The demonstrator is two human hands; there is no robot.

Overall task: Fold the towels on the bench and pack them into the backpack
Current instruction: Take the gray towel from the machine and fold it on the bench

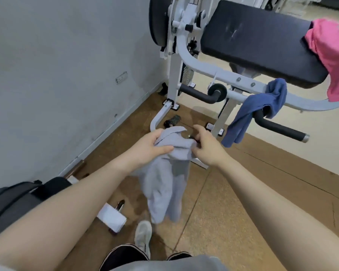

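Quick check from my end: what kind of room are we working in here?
Most likely a gym. A white-framed weight machine with a black padded bench and foam-covered handles fills the view, towels are draped over it, and the floor is rubbery matting.

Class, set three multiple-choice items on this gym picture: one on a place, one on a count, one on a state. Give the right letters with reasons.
1. Where does the blue towel hang?
A. on the handle bar
B. on the floor
C. in the backpack

2. How many towels show?
A. one
B. three
C. five

3. What state is the grey towel in?
A. folded flat
B. hanging crumpled from both hands
C. packed away

Key: 1 A, it drapes over the black handle bar of the bench. 2 B, grey, blue and a pink towel on the bench pad. 3 B, the left hand and right hand grip its top and the rest dangles.
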